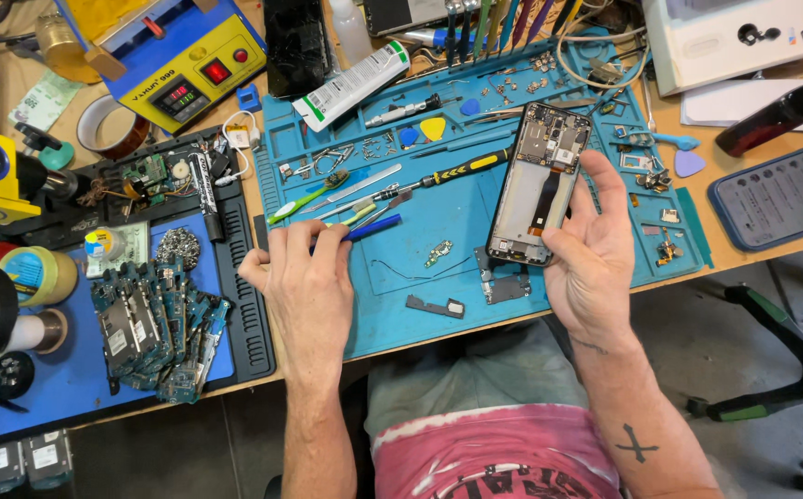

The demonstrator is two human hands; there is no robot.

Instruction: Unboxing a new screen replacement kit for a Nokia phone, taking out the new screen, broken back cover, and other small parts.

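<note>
From the head view, my right hand grips one opened phone, a flat rectangle with bare circuitry, above the teal ribbed mat on the bench; my left hand pinches one slim blue-handled tool beside several screwdrivers

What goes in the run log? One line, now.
left hand: on blue-handled tool | right hand: holds opened phone | surface: teal mat
</note>
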